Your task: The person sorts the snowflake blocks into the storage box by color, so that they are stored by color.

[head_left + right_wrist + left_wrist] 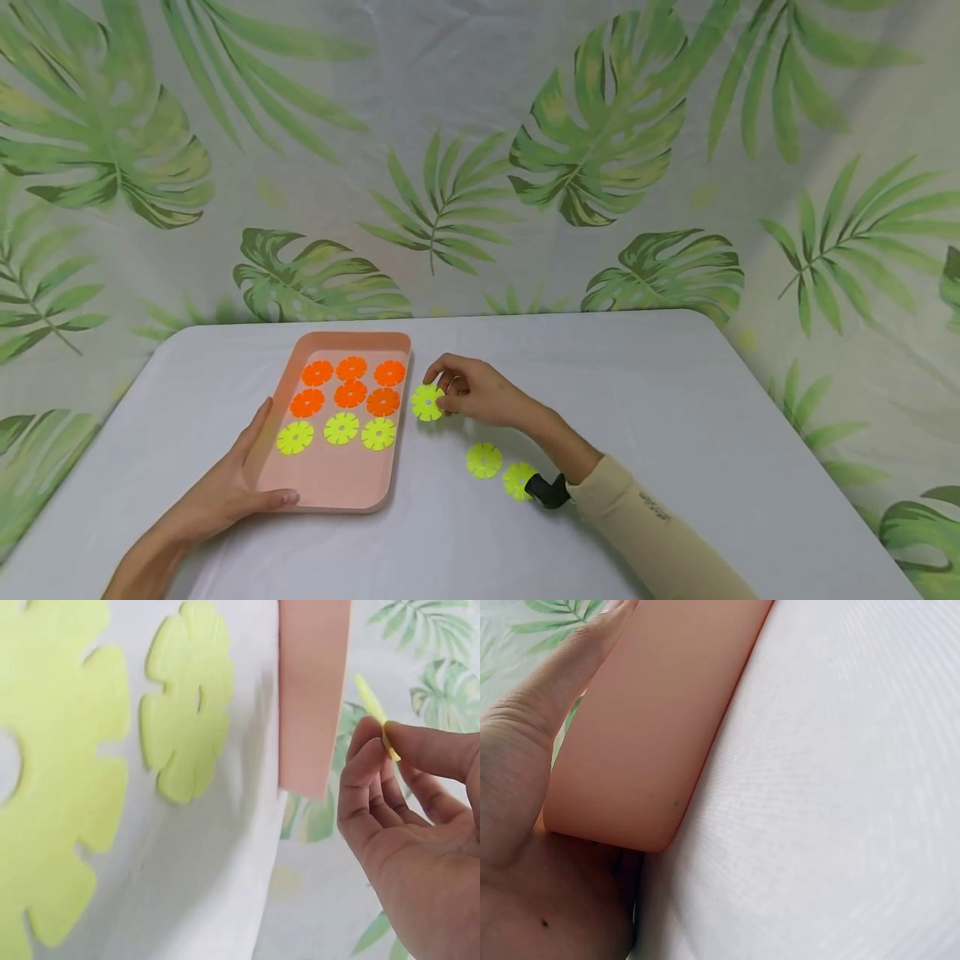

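Note:
A notched yellow-green plastic building disc [427, 402] is pinched between thumb and fingers of my right hand [480, 392], just right of the pink tray [330, 496]. In the right wrist view this disc [379, 720] appears edge-on, above the table. My left hand [225, 492] grips the tray at its near left corner, with the thumb over the near rim and the other fingers along the left side. The left wrist view shows the tray's outer wall [645, 727]. Inside lie several orange discs [350, 393] and, nearer me, three yellow-green discs [341, 428].
Two more yellow-green discs lie on the white table [675, 433]: one [483, 460] fully visible, the other [518, 481] partly hidden by a black wrist device [549, 492]. A leaf-patterned cloth [465, 100] hangs behind the table.

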`<action>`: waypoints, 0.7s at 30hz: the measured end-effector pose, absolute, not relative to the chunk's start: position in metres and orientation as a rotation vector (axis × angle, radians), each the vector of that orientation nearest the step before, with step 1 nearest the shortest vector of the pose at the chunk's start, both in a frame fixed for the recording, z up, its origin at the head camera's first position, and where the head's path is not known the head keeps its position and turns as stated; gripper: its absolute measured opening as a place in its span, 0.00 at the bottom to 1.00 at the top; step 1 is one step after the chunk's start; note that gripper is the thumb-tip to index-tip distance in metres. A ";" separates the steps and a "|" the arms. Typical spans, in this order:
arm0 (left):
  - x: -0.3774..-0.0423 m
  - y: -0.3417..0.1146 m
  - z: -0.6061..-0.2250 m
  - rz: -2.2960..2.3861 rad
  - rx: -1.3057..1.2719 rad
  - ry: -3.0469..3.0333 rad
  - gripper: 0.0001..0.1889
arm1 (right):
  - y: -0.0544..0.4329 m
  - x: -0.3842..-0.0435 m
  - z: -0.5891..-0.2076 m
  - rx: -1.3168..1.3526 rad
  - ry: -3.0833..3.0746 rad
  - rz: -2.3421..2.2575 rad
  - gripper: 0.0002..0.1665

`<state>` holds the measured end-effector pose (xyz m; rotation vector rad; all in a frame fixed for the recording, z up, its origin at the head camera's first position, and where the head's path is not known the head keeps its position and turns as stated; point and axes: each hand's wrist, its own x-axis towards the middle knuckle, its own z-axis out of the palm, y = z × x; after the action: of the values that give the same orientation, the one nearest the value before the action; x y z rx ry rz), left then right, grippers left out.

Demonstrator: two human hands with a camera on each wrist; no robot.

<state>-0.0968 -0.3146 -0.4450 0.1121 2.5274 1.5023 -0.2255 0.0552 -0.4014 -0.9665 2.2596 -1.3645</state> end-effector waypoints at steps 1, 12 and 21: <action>-0.097 -0.314 -0.445 1.495 0.108 2.532 0.69 | 0.053 -0.225 -0.401 -0.967 2.256 -1.371 0.15; -0.097 -0.314 -0.445 1.485 0.082 2.525 0.69 | 0.033 -0.218 -0.402 -0.979 2.235 -1.383 0.16; -0.097 -0.313 -0.444 1.476 0.068 2.524 0.69 | 0.013 -0.215 -0.398 -1.030 2.247 -1.344 0.16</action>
<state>-0.0968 -0.3134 -0.4440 0.0681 2.5240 1.4764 -0.2148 0.0135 -0.3983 -1.0297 2.2473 -1.3439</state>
